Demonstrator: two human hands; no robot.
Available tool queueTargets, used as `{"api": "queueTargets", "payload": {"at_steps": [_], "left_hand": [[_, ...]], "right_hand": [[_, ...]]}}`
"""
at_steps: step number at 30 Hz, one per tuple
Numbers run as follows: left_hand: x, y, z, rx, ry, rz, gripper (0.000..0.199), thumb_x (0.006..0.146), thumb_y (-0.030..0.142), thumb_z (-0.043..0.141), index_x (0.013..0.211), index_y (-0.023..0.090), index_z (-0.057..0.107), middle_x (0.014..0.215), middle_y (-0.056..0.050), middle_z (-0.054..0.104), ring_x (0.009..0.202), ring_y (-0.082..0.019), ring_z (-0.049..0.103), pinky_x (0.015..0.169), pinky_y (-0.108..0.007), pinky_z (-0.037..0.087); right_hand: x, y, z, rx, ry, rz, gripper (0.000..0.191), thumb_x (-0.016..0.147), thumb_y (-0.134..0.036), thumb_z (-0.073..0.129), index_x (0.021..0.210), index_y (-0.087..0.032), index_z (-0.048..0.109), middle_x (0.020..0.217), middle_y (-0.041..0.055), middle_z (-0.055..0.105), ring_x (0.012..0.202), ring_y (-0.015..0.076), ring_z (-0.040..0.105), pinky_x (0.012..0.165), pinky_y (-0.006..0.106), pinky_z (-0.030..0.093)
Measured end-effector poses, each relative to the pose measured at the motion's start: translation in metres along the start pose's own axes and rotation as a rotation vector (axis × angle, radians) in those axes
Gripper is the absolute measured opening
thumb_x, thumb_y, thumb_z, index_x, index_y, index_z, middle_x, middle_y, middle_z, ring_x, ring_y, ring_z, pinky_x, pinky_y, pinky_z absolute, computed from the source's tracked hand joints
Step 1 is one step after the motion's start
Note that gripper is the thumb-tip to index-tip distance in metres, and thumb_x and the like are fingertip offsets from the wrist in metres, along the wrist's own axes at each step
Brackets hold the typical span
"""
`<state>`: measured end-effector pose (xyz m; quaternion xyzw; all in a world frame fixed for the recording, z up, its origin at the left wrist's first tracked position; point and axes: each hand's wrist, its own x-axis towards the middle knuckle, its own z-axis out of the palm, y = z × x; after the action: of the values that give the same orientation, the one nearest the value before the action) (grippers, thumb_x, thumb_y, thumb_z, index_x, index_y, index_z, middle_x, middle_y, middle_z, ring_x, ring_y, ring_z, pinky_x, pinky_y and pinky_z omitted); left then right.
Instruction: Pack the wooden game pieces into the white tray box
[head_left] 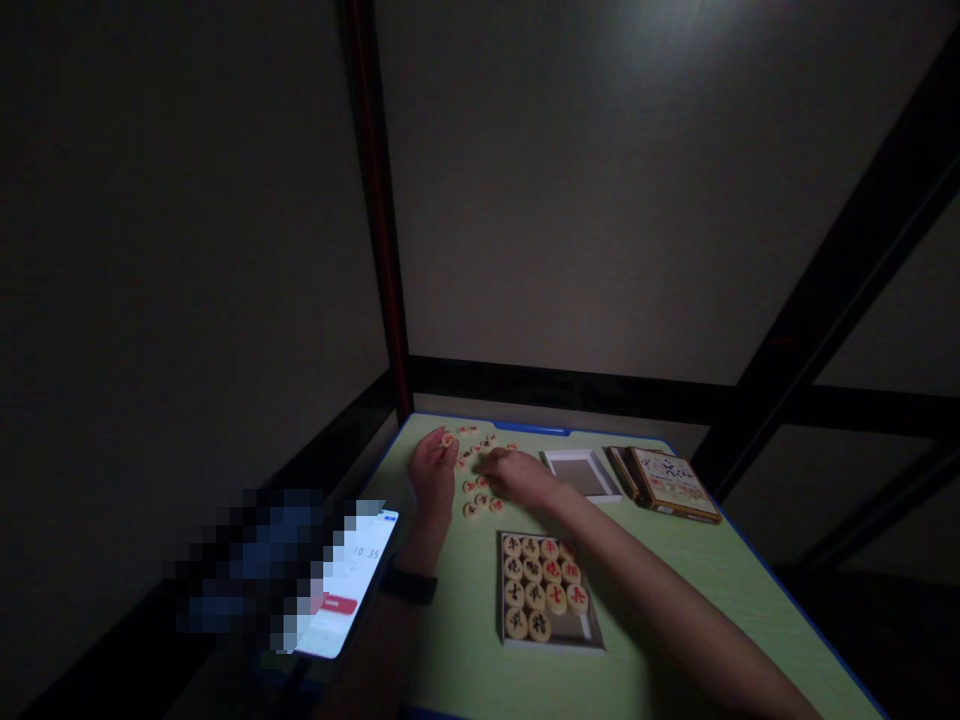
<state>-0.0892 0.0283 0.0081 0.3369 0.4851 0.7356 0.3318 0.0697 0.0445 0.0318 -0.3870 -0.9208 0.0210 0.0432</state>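
My left hand is raised over the far left part of the green table, its fingers closed around a round xiangqi piece with a red character. My right hand reaches across to the loose pieces beside it. Its fingers are curled down and pressed together; whatever is in them is hidden. Several loose xiangqi pieces lie scattered around both hands, with red or dark characters. Nearer to me sits a shallow box holding rows of larger xiangqi pieces, black on the left and red on the right, with a gap at its lower right corner.
A shallow white-rimmed box part lies beyond my right forearm. Right of it, printed boxes rest at the table's edge. A lit phone stands out at the left. Walls close off the far and left sides of the table.
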Motion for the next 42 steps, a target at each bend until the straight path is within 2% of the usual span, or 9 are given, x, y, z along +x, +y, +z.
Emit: {"api": "queueTargets", "payload": {"at_steps": [5, 11, 16, 20, 25, 30, 33, 37, 42], "left_hand": [[0.002, -0.007, 0.001, -0.041, -0.042, -0.031, 0.032, 0.067, 0.011, 0.076, 0.098, 0.013, 0.068, 0.107, -0.014, 0.072, 0.100, -0.024, 0.070, 0.090, -0.038, 0.057], [-0.003, -0.011, 0.005, -0.074, -0.172, -0.064, 0.031, 0.064, 0.014, 0.079, 0.093, 0.015, 0.069, 0.108, -0.013, 0.072, 0.100, -0.025, 0.069, 0.088, -0.037, 0.058], [-0.015, -0.010, 0.010, -0.071, -0.466, -0.145, 0.031, 0.061, 0.012, 0.079, 0.091, 0.014, 0.072, 0.105, -0.013, 0.074, 0.095, -0.024, 0.070, 0.086, -0.036, 0.057], [-0.030, -0.008, 0.015, -0.031, -0.738, -0.204, 0.032, 0.057, 0.013, 0.083, 0.087, 0.014, 0.073, 0.103, -0.013, 0.075, 0.095, -0.023, 0.070, 0.086, -0.034, 0.055], [-0.047, -0.005, 0.016, -0.017, -0.969, -0.224, 0.031, 0.062, 0.022, 0.084, 0.091, 0.015, 0.074, 0.104, -0.012, 0.074, 0.098, -0.023, 0.068, 0.085, -0.032, 0.053], [-0.053, -0.001, 0.011, -0.003, -1.075, -0.284, 0.046, 0.065, 0.031, 0.085, 0.106, 0.016, 0.069, 0.100, -0.010, 0.072, 0.084, -0.018, 0.068, 0.072, -0.026, 0.050], [-0.056, 0.003, 0.008, -0.052, -1.126, -0.373, 0.053, 0.068, 0.036, 0.084, 0.113, 0.018, 0.064, 0.099, -0.009, 0.071, 0.085, -0.019, 0.068, 0.075, -0.029, 0.051], [-0.060, 0.010, 0.006, -0.128, -1.156, -0.493, 0.051, 0.065, 0.032, 0.087, 0.106, 0.018, 0.059, 0.099, -0.007, 0.069, 0.092, -0.020, 0.068, 0.087, -0.034, 0.051], [-0.061, 0.014, 0.005, -0.150, -1.128, -0.535, 0.045, 0.064, 0.029, 0.088, 0.093, 0.018, 0.056, 0.090, -0.002, 0.066, 0.082, -0.014, 0.064, 0.074, -0.024, 0.048]], "right_hand": [[0.022, -0.002, 0.011, -0.013, -0.050, -0.022, 0.019, 0.081, -0.007, 0.053, 0.083, -0.015, 0.071, 0.097, 0.0112, 0.071, 0.091, 0.0209, 0.064, 0.078, 0.027, 0.044], [0.010, 0.000, 0.011, 0.028, 0.032, 0.018, 0.021, 0.085, -0.006, 0.051, 0.101, -0.012, 0.064, 0.100, 0.0134, 0.067, 0.090, 0.0202, 0.061, 0.081, 0.028, 0.044], [-0.030, 0.015, 0.002, 0.137, 0.173, 0.093, 0.021, 0.087, -0.007, 0.049, 0.103, -0.012, 0.061, 0.103, 0.0115, 0.060, 0.091, 0.0171, 0.059, 0.081, 0.026, 0.046], [-0.076, 0.023, 0.008, 0.417, 0.401, 0.103, 0.015, 0.089, -0.015, 0.050, 0.097, -0.016, 0.062, 0.094, 0.0074, 0.061, 0.080, 0.0166, 0.058, 0.075, 0.029, 0.048], [-0.117, 0.010, 0.016, 0.517, 0.454, 0.113, 0.016, 0.087, -0.015, 0.052, 0.100, -0.017, 0.060, 0.093, 0.0064, 0.063, 0.079, 0.0175, 0.059, 0.069, 0.029, 0.048], [-0.125, -0.005, 0.012, 0.468, 0.569, 0.011, 0.015, 0.095, -0.023, 0.050, 0.106, -0.018, 0.059, 0.102, 0.0101, 0.064, 0.093, 0.0204, 0.061, 0.080, 0.034, 0.051], [-0.125, -0.008, 0.011, 0.402, 0.618, 0.014, 0.022, 0.097, -0.027, 0.051, 0.116, -0.018, 0.057, 0.102, 0.0106, 0.064, 0.091, 0.0205, 0.061, 0.080, 0.034, 0.051], [-0.127, -0.010, 0.012, 0.357, 0.644, -0.002, 0.021, 0.097, -0.035, 0.053, 0.110, -0.018, 0.058, 0.095, 0.0086, 0.064, 0.084, 0.0192, 0.062, 0.074, 0.030, 0.051], [-0.129, -0.013, 0.016, 0.204, 0.671, -0.012, 0.031, 0.092, -0.049, 0.058, 0.097, -0.018, 0.059, 0.086, 0.0068, 0.064, 0.077, 0.0188, 0.061, 0.068, 0.029, 0.048]]}}
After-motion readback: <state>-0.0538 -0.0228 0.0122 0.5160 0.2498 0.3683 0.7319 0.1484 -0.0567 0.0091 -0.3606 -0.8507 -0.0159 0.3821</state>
